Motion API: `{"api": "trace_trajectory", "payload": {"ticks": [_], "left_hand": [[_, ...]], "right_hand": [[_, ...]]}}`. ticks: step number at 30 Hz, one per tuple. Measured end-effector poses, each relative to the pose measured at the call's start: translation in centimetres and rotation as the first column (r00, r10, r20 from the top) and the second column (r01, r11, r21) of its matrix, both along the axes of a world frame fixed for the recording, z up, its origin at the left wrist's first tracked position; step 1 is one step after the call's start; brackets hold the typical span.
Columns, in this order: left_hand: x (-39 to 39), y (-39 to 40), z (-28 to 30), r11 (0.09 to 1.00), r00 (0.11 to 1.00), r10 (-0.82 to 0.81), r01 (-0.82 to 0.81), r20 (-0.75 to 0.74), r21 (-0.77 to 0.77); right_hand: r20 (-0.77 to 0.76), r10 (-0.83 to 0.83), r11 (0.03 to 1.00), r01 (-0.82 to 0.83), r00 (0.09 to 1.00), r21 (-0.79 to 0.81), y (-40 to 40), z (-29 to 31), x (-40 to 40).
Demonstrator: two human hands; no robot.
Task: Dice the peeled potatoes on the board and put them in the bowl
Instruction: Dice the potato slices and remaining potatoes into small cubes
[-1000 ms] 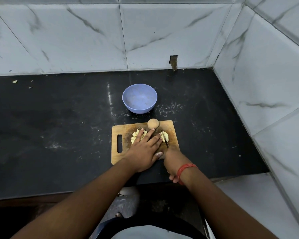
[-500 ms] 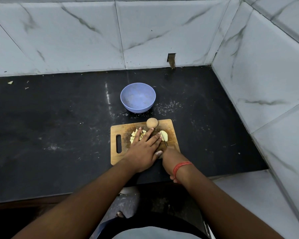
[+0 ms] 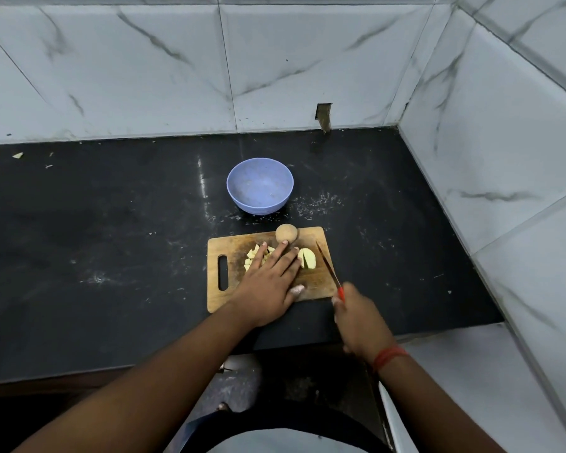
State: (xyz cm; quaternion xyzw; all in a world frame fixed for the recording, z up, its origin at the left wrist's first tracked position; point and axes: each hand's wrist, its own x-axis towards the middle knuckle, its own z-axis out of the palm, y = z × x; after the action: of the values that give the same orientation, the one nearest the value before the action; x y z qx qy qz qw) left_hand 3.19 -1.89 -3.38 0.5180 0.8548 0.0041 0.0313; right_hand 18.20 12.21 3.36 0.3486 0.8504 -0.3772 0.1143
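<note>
Nearest to me, my right hand [image 3: 356, 313], one red thread band [image 3: 389, 357] at the wrist, is closed around the red handle of one knife [image 3: 328, 268]; the hand sits off the board's near right corner, over the black counter [image 3: 111, 256]. The knife's long axis runs from that handle away and to the left, its tip pointing toward the far wall, the blade lying along the right edge of the cutting board [image 3: 321, 282]; I cannot tell whether the blade touches the wood. My left hand [image 3: 270, 282] lies flat and spread on the board, palm down, fingers pointing away and slightly right, holding nothing that I can see. One wooden cutting board, long axis left to right, its handle slot at the left end. On it: one heap of pale diced potato pieces [image 3: 251, 258] partly under my left fingers, too many hidden to count; one sliced potato piece [image 3: 308, 258], showing two or three wedges side by side, just right of my fingertips and left of the blade. At the board's far edge, one whole round brown potato [image 3: 286, 233]. Beyond the board, apart from it, one blue bowl [image 3: 259, 188], upright, with no potato inside it. Farthest, grey marble-patterned wall tiles [image 3: 307, 60].
</note>
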Motion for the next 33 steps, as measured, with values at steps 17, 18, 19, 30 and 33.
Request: {"api": "trace_trajectory", "payload": {"ticks": [17,18,19,30,33], "left_hand": [[-0.6,-0.2,0.2,0.978,0.997,-0.031,0.014,0.077,0.208],[-0.9,-0.2,0.1,0.971,0.999,-0.018,0.007,0.045,0.239],[-1.2,-0.1,0.1,0.966,1.0,0.005,-0.008,0.015,0.26],[-1.2,2.3,-0.1,0.966,0.989,0.138,-0.125,-0.044,0.228],[-1.4,2.6,-0.4,0.958,0.989,0.146,-0.14,-0.006,0.25]], "right_hand": [[-0.133,0.278,0.927,-0.23,0.951,0.295,3.5,-4.2,-8.5],[-0.129,0.308,0.923,-0.263,0.943,0.281,4.0,-4.0,-8.6],[-0.133,0.338,0.918,-0.296,0.932,0.264,4.6,-3.9,-8.8],[-0.27,0.324,0.946,-0.318,0.907,0.066,6.3,-4.4,-9.1],[-0.305,0.221,0.975,-0.213,0.926,0.057,5.9,-4.9,-8.3]]}}
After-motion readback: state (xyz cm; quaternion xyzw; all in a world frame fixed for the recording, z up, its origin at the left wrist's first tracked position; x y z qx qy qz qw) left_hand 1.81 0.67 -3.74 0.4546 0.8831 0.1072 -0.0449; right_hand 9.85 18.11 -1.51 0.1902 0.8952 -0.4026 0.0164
